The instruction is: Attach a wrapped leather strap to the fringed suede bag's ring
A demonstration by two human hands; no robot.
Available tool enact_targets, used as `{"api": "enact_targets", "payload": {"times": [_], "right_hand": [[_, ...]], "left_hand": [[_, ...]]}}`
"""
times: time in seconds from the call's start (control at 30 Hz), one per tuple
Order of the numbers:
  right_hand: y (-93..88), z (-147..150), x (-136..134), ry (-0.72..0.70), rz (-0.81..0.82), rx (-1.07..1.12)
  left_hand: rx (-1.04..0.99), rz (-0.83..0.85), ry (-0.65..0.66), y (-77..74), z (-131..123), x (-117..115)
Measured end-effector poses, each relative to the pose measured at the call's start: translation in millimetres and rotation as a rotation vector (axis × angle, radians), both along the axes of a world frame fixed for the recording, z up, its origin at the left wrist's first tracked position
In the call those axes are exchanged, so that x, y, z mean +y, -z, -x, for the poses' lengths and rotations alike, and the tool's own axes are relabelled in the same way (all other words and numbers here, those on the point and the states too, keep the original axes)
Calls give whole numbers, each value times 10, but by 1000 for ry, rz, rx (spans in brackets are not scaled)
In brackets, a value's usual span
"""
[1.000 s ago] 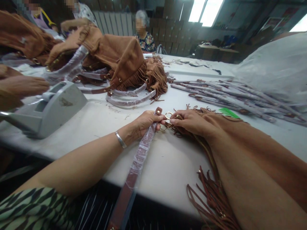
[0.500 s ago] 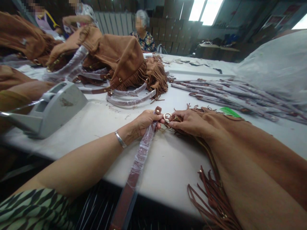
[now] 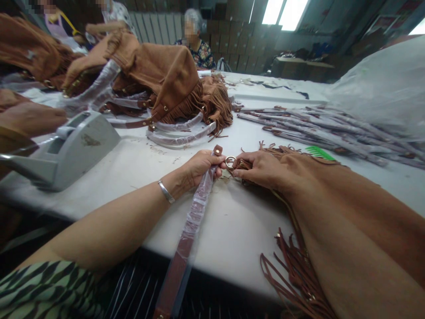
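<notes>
Between the fingers of my left hand (image 3: 203, 167) is the end of a brown leather strap (image 3: 191, 235), wrapped in clear plastic and hanging over the table edge toward me. My right hand (image 3: 265, 169) is closed on the edge of a brown suede bag (image 3: 352, 195) with fringe, beside a gold metal ring (image 3: 230, 162). The ring sits between my two hands, with my left fingertips at its left side. Whether the strap passes through the ring, I cannot tell. A dark brown tassel (image 3: 295, 270) hangs from the bag at the table's front.
Fringed bags (image 3: 162, 75) are heaped at the left back. A grey tape dispenser (image 3: 79, 150) stands left, near another person's hand (image 3: 33, 118). Plastic-wrapped straps (image 3: 318, 133) and a green comb (image 3: 320, 153) lie at right. Other people are across the white table (image 3: 133, 170).
The other person's hand at the left has shifted near the tape dispenser. My hands, the strap and the ring keep almost the same place; the view has tilted slightly.
</notes>
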State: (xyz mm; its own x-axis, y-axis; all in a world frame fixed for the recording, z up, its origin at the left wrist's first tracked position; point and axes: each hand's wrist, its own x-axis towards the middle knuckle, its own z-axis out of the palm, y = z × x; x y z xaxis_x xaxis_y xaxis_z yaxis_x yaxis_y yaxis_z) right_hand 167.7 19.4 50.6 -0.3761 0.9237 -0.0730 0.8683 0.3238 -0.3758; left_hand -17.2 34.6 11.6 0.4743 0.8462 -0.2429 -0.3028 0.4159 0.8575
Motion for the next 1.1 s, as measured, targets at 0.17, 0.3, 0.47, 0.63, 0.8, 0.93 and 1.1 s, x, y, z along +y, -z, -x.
{"api": "enact_targets", "payload": {"times": [0.17, 0.3, 0.47, 0.63, 0.8, 0.93, 1.1], "right_hand": [[-30, 19, -26, -20, 24, -1], [-31, 16, -16, -36, 94, 15], [-26, -4, 4, -86, 156, 53], [-75, 33, -41, -127, 131, -11], [-111, 83, -91, -149, 112, -124], [-113, 95, -87, -215, 152, -162], [-152, 81, -104, -158, 130, -126]], "left_hand": [[29, -28, -14, 10, -3, 11], [7, -26, -25, 44, 32, 62], [97, -84, -44, 31, 78, 101], [305, -245, 42, -27, 56, 24], [449, -396, 163, -54, 85, -11], [472, -500, 365, -53, 155, 15], [398, -527, 339, -31, 164, 18]]}}
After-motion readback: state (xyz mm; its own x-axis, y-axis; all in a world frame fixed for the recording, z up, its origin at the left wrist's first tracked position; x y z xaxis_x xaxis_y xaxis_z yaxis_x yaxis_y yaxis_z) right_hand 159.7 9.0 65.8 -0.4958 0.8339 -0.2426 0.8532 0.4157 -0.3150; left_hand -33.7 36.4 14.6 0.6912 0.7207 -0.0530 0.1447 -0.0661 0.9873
